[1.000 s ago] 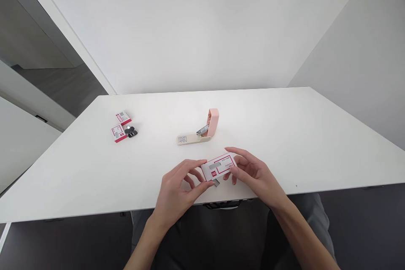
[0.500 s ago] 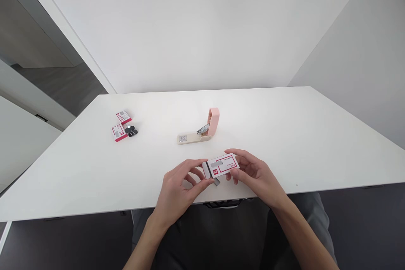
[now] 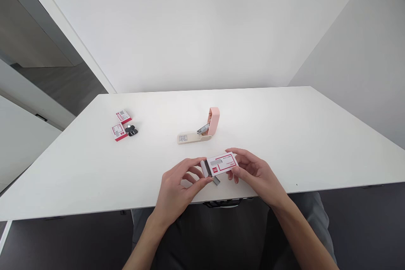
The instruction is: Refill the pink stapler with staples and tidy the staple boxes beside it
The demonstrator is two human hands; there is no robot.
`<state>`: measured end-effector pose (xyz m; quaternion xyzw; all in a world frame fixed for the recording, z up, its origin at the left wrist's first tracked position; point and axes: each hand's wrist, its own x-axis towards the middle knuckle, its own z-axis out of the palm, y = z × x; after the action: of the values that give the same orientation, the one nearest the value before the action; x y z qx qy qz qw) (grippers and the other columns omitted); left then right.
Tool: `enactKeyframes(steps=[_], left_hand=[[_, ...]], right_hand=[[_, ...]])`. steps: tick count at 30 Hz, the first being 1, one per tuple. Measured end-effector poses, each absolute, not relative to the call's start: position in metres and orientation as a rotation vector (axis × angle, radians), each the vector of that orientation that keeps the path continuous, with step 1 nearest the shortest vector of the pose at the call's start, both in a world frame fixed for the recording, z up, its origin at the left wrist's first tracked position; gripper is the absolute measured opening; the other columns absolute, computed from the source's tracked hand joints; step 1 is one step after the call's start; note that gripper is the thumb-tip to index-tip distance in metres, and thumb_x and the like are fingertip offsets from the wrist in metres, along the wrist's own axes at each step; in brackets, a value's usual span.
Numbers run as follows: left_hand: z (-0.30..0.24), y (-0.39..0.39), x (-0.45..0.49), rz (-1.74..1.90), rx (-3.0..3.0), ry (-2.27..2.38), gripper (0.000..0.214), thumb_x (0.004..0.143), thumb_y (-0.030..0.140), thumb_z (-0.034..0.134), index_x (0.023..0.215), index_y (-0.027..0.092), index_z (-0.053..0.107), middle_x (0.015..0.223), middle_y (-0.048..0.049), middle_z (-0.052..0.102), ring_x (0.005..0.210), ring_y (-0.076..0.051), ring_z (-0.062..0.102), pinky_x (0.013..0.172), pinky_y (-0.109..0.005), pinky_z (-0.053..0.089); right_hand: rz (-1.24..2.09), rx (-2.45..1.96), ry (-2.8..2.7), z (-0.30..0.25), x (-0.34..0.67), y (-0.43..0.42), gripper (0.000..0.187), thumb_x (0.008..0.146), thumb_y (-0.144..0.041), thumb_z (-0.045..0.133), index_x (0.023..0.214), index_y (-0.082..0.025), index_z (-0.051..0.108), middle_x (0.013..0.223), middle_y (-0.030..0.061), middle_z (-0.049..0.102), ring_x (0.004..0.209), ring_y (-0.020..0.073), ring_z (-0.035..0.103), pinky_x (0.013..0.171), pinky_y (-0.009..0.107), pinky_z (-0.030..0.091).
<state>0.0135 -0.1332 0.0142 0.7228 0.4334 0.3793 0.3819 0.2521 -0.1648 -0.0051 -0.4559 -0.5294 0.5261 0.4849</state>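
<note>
White-red box [image 3: 225, 163] near front edge of desk [image 3: 142, 192]: right hand [image 3: 257, 177] grasps it, left hand [image 3: 177, 181] pinches open end [image 3: 207, 168]; squeeze lightly.

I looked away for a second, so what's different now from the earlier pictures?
The white end flap of the held box has swung out to the left, exposing a dark opening. Nothing was newly grasped or released: the left hand and right hand still hold the box. The open stapler, black object and other two boxes stayed put.
</note>
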Motion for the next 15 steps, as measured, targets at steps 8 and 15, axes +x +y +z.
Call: enactKeyframes(steps=[8,15], left_hand=[[0.0152,-0.1333,0.0132,1.004,1.777,1.103,0.036,0.090,0.046,0.077,0.119,0.025,0.075,0.095,-0.0037,0.076,0.070,-0.016,0.073,0.056,-0.026,0.064],[0.0138,-0.1328,0.0129,1.037,1.739,1.085,0.040,0.090,0.044,0.078,0.125,0.025,0.073,0.097,-0.0029,0.075,0.069,-0.015,0.073,0.058,-0.028,0.066]], right_hand=[[1.243,-1.120,-1.291,-0.0049,0.2522,-0.1646,0.043,0.100,-0.049,0.066,0.137,-0.026,0.062,0.092,0.0052,0.073,0.081,0.0215,0.069,0.069,0.036,0.058],[1.240,-1.098,-1.286,-0.0035,0.2531,-0.1652,0.041,0.100,-0.048,0.067,0.135,-0.027,0.061,0.092,0.0042,0.072,0.080,0.0206,0.069,0.070,0.035,0.057]])
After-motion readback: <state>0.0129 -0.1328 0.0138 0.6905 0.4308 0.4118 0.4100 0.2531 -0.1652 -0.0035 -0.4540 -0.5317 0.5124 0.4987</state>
